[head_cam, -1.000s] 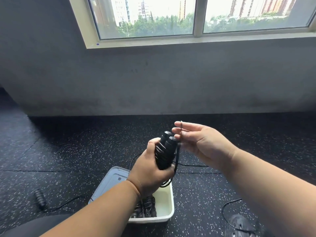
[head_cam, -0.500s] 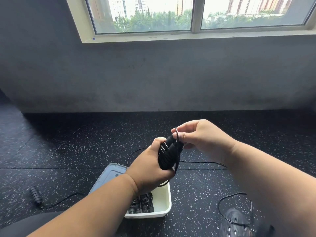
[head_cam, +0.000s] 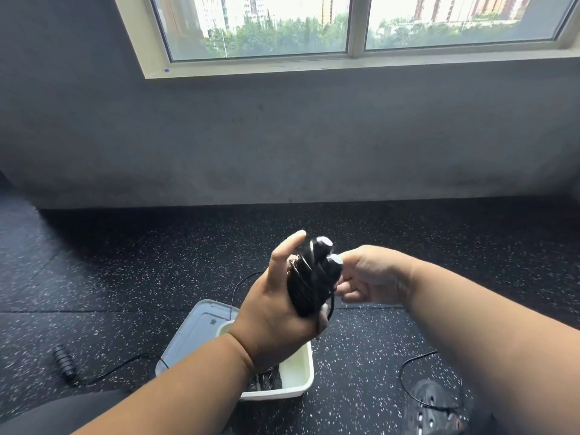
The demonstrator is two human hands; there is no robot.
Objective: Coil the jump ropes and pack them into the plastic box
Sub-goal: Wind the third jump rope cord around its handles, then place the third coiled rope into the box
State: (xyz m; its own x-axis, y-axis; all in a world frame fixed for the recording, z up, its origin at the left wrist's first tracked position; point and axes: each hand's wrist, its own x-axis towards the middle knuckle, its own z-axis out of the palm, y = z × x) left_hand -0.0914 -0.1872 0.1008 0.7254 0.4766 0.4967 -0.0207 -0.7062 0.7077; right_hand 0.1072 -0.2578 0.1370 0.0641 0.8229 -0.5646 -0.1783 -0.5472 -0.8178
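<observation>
Since half a second ago the right hand (head_cam: 368, 274) has dropped from the top of the bundle to its side, and the left thumb has lifted off.

The floor (head_cam: 125, 277) is black rubber matting flecked white, running to a grey wall (head_cam: 282, 136) under a wide window (head_cam: 345, 23). The white plastic box (head_cam: 295, 375) sits on it just below the hands, its clear lid (head_cam: 194, 334) lying against its left edge, with coiled ropes already inside. A loose jump rope handle (head_cam: 64, 362) lies well off the box's left side; another cord (head_cam: 411, 381) loops to its right.

The left hand (head_cam: 276, 312) grips the two black handles (head_cam: 314, 277) with cord wound round them. The right hand's fingers are curled, seemingly pinching the cord's tail, though blur hides it. I'd say the winding is nearly finished; next comes tucking the end so it won't spring loose, then lowering the bundle into the box.
</observation>
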